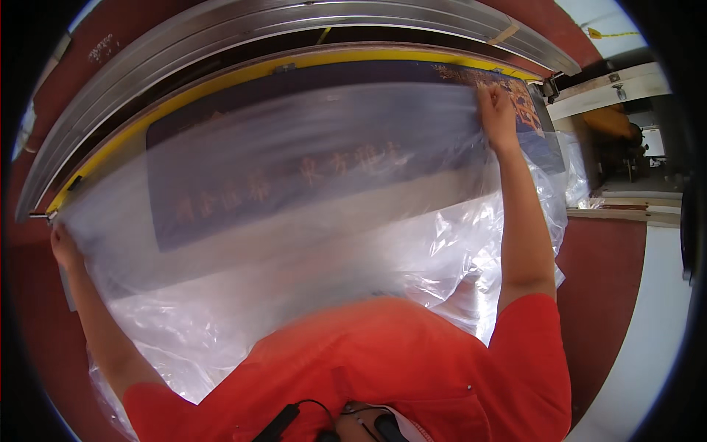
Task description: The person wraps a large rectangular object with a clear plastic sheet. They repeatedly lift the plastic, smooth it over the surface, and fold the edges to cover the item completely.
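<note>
While a clear plastic sheet (309,243) lies stretched over a dark blue printed panel (294,147) with orange lettering, both arms reach out to its far corners. The left hand (65,247) grips the sheet's left edge, fingers closed on the film near the end of the yellow frame edge (221,77). The right hand (495,110) presses flat on the upper right corner, fingers together against film and panel. Loose plastic bunches in folds beside the right forearm and toward the person's red shirt (383,368). Beyond the yellow edge runs a curved metal rail (221,29), with red floor (604,280) to the right. Judging from the slack, the film could wrinkle or trap air if pulled unevenly, and a hard tug on the left could tear it or slide it out from under the right palm.
</note>
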{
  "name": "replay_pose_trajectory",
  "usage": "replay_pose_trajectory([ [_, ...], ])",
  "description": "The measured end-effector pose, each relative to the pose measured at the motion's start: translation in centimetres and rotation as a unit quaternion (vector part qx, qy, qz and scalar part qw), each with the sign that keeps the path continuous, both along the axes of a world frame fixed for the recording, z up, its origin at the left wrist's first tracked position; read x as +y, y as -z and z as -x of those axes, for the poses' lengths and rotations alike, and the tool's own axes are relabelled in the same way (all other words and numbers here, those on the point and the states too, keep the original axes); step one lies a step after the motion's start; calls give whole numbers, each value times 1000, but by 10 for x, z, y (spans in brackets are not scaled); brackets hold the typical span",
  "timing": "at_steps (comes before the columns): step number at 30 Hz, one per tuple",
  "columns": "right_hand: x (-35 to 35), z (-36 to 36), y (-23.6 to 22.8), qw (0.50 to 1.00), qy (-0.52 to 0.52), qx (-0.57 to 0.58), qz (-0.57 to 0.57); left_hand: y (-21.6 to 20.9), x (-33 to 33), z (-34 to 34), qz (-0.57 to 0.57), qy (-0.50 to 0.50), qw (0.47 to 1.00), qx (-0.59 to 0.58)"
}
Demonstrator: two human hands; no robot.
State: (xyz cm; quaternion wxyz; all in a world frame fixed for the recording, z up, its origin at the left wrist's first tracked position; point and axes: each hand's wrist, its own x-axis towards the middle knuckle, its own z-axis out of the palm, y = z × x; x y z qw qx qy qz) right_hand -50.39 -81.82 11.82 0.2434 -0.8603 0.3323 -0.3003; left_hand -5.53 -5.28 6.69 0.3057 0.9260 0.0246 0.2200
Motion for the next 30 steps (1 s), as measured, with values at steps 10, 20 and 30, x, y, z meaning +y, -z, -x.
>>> replay_pose_trajectory([
  [10,-74,-70,16,985,168,-16,-22,21,-45,-95,-188,-74,975,96],
  [20,-51,-66,20,977,213,-15,13,35,-37,-98,-34,-78,992,91],
  [30,-58,-54,7,982,57,3,-181,-21,-104,-33,370,-10,913,170],
])
